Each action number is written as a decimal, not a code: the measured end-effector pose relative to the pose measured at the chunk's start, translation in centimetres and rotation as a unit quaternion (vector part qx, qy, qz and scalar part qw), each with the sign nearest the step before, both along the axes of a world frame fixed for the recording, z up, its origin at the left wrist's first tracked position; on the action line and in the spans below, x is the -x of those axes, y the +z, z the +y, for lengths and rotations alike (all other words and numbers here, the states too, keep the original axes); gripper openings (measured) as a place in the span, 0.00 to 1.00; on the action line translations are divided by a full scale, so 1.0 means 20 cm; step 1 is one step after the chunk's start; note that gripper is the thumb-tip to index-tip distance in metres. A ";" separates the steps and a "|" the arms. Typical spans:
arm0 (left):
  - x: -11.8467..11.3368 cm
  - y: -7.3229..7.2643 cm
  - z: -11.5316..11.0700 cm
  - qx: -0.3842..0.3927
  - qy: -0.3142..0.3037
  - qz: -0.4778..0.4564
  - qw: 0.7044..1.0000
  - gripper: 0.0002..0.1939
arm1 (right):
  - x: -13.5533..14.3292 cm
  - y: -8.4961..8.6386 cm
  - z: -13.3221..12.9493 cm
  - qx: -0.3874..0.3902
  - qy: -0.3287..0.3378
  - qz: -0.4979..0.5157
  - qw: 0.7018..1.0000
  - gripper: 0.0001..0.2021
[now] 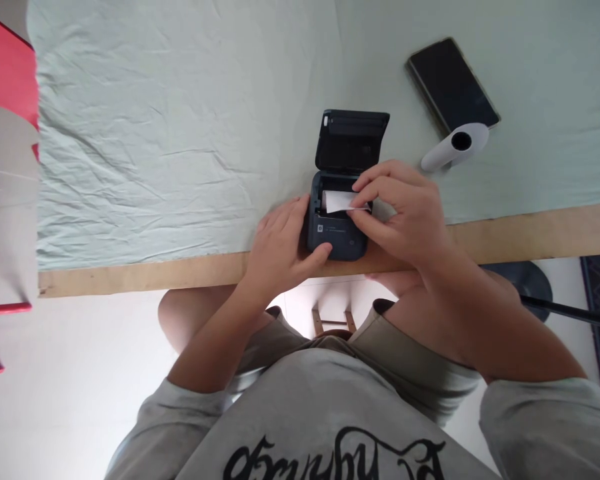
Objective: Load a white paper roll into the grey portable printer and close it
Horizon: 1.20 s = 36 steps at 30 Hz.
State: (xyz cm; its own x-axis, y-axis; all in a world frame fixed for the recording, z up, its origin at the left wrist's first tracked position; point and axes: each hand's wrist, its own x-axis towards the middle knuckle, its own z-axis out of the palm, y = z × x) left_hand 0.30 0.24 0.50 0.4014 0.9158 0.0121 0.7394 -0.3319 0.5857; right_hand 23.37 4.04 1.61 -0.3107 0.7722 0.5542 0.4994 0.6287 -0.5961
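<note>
A small dark blue device (337, 241) lies near the table's front edge, its black lid (351, 141) swung up and away from me. Inside its compartment sits a white paper roll (336, 201). My right hand (405, 207) pinches the roll's loose paper at the right side with thumb and fingers. My left hand (286, 248) rests against the device's left side, fingers along its edge and thumb at the front corner, steadying it.
Beyond my right hand, a white paper roll with a dark core (455, 147) touches a black phone (453, 85). A pale green cloth (180, 133) covers the table, with a wooden edge (145, 279) in front.
</note>
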 end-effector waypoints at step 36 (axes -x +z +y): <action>-0.04 0.01 0.02 -0.018 0.034 -0.003 0.999 0.30 | -0.09 -0.15 0.05 0.086 -0.015 0.085 0.993 0.10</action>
State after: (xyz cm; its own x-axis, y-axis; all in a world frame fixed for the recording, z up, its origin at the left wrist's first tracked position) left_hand 1.01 0.56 0.68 0.3386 0.9397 0.0473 0.7578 -0.3021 0.5784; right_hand 25.24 5.09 -1.47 -0.2003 0.8671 0.4560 0.3997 0.4973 -0.7700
